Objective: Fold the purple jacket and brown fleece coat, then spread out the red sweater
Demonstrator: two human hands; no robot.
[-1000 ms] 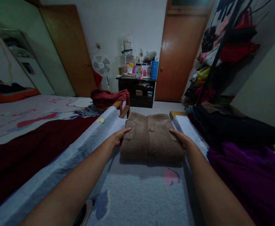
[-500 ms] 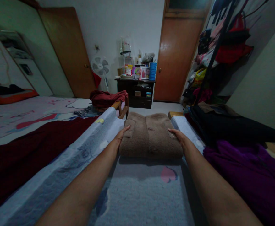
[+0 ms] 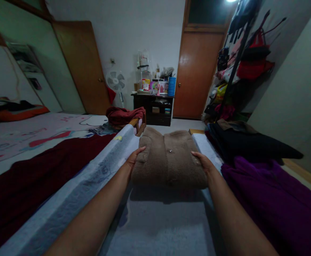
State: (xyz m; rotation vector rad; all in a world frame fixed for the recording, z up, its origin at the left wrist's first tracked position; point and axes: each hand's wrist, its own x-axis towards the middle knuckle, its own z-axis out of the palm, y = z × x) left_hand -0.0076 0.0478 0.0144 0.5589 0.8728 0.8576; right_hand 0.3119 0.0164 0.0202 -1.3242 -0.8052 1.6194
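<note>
A folded brown fleecy jacket with a shiny snap button on its front is held between my two hands. My left hand grips its left side, thumb on top and fingers hidden beneath. On the right side my right hand holds it the same way. A dark shadow shows under the jacket's near edge, and it appears raised a little above the pale blue bedsheet.
To the right lie a purple garment and a pile of dark folded clothes. A dark red cloth covers part of the bed at left. A dark cabinet, a fan and a wooden door stand beyond.
The jacket looks slightly larger and nearer, with more shadow beneath it, still in both hands. My view has tilted up a little.
</note>
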